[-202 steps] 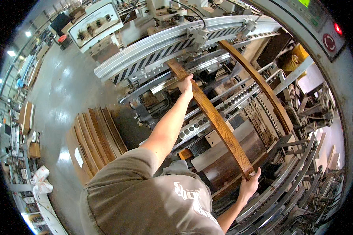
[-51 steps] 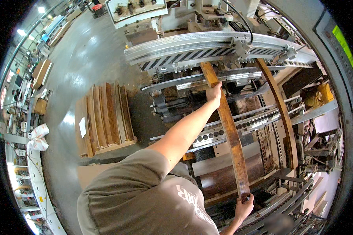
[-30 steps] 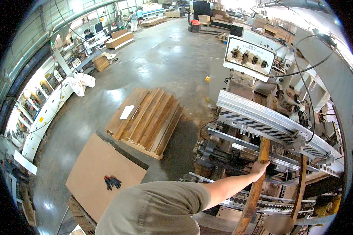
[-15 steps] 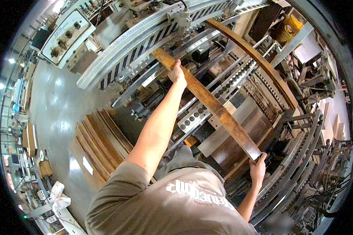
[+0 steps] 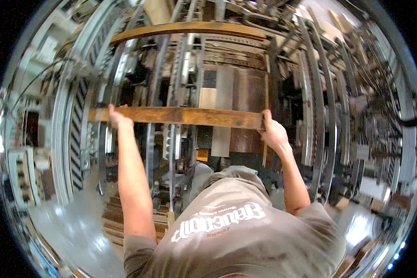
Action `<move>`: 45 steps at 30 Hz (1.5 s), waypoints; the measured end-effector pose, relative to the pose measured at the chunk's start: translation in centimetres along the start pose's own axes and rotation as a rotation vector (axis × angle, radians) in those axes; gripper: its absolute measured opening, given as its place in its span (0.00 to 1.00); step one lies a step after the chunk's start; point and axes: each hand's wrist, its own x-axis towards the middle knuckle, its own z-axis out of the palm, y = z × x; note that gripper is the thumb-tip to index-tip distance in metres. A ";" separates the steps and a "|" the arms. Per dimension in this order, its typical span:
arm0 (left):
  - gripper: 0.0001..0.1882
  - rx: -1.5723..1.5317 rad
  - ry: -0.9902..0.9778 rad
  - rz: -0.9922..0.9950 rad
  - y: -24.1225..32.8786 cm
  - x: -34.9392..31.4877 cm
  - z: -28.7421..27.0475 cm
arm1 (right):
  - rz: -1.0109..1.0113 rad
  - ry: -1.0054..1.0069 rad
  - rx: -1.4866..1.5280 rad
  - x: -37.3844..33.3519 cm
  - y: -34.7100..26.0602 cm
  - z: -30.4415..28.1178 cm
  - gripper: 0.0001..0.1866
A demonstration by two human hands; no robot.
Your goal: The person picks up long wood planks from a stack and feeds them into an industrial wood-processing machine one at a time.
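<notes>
A long brown wooden board (image 5: 194, 116) lies crosswise in front of me, above the rails of a machine. Near its left end my left hand (image 5: 120, 117) is closed round it, thumb on the upper face. My right hand (image 5: 274, 133) grips the right end, the thumb pointing up along the end. The undersides of the fingers are hidden by the board. Farther off, a second brown board (image 5: 190, 29) rests across the same rails, roughly parallel to the held one.
Long metal rails (image 5: 173, 92) run away from me under both boards. A guard with black and white stripes (image 5: 78, 134) stands at the left. Several wooden boards (image 5: 118, 213) lie stacked low at my left. Dark curved rails and cables (image 5: 324, 102) fill the right side.
My view has swung to the right, so the held board now appears nearly level instead of slanting. Both hands keep their grip at its ends.
</notes>
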 end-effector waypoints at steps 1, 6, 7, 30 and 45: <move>0.25 0.027 0.046 0.007 0.3 -1.4 0.6 | -0.025 0.017 -0.013 0.0 0.7 0.4 0.32; 0.28 0.123 -0.010 -0.004 -0.8 -4.6 3.4 | 0.035 0.066 -0.012 -1.3 1.8 0.8 0.30; 0.27 0.105 -0.023 0.003 -0.8 -4.1 3.1 | 0.028 0.070 -0.014 -1.3 1.7 0.8 0.30; 0.22 -0.054 -0.043 -0.022 -2.5 3.8 0.7 | -0.033 0.065 0.049 -0.8 0.0 0.0 0.27; 0.21 0.054 0.236 0.143 -4.6 1.5 2.8 | 0.095 -0.055 0.074 -1.3 -0.7 -1.4 0.29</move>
